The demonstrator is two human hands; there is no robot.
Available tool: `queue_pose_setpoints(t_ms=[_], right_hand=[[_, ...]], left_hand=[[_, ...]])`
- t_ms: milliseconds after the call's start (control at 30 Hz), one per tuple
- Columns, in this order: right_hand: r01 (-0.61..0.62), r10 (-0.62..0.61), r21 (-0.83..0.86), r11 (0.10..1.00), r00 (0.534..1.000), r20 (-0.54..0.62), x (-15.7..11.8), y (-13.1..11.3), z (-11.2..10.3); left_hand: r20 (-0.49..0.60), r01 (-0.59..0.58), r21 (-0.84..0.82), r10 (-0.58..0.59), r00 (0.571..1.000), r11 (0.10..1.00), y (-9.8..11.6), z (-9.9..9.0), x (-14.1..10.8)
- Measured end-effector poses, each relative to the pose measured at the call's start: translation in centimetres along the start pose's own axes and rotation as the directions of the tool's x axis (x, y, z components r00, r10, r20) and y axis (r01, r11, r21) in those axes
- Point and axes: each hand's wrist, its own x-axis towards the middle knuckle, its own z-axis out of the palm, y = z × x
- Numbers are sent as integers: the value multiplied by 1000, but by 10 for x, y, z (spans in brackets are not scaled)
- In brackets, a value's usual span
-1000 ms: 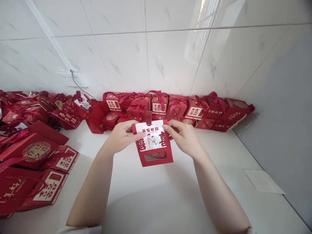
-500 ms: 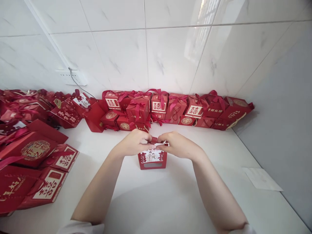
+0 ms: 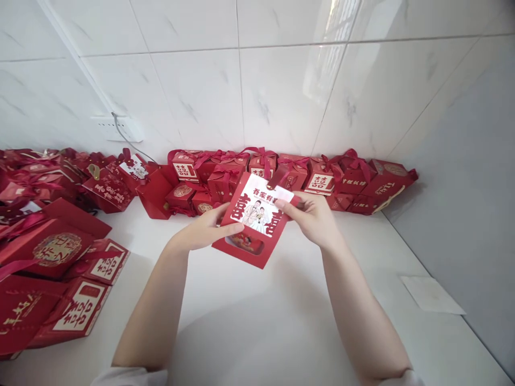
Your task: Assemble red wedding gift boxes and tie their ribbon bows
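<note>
A red gift box [image 3: 257, 259] is held up above the white table, tilted so that its front faces me. On that front is a white card [image 3: 261, 206] with a cartoon couple and red characters, and a ribbon passes through its top. Below the card a clear window shows something red and patterned inside. My left hand [image 3: 205, 229] grips the left side, thumb on the front near the window. My right hand [image 3: 311, 214] holds the right side, its thumb on the card near the top. The fingers behind the box are partly hidden.
Stacked red gift boxes with ribbons [image 3: 322, 182] line the tiled wall [image 3: 201, 96] behind. More red boxes [image 3: 60, 241] are heaped at the left. A wall socket [image 3: 116, 128] with a cable is at back left; white paper [image 3: 432, 295] lies at right on the table [image 3: 257, 332].
The box has been raised off the table and tilted, showing its front. Both hands have moved from the pinched top to the box's two sides.
</note>
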Motion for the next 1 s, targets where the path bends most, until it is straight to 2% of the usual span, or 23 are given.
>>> queue_pose_setpoints(t_ms=[67, 100, 133, 200, 267, 300, 367, 433, 600, 700, 833, 1000], right_hand=[[36, -26, 124, 992, 996, -82, -1, -3, 0], [63, -43, 174, 983, 992, -116, -2, -5, 0], [88, -58, 205, 975, 988, -146, -3, -7, 1], [114, -74, 229, 967, 981, -177, -5, -13, 0], [111, -72, 216, 970, 982, -177, -7, -18, -2], [102, -68, 202, 974, 983, -170, -8, -20, -3], [90, -62, 175, 981, 986, -156, -10, -23, -6], [87, -67, 149, 985, 989, -135, -11, -24, -8], [73, -70, 102, 992, 997, -31, -13, -25, -11], [48, -56, 94, 994, 995, 88, -15, -28, -12], [15, -28, 54, 998, 971, 237, -17, -33, -12], [34, -36, 14, 999, 982, 186, -19, -29, -12]], left_hand=[[75, 16, -20, -14, 997, 1000, 0, 1, -1], [63, -12, -48, 15, 998, 999, -1, 4, 1], [10, -64, -96, 65, 998, 993, -2, 7, 3], [-214, -207, -233, 157, 964, 950, -4, 18, 11], [-397, -289, -370, 130, 908, 883, -5, 28, 19], [-424, -287, -434, 88, 901, 854, -5, 33, 22], [-378, -237, -520, 27, 925, 821, -5, 39, 25], [-348, -234, -539, 39, 937, 809, -4, 40, 24], [-404, -323, -487, 119, 907, 812, -5, 32, 17], [-384, -350, -376, 199, 902, 858, -6, 26, 11], [-376, -343, -204, 250, 892, 917, 1, 22, 2], [-357, -376, -31, 341, 870, 926, 15, 24, -10]])
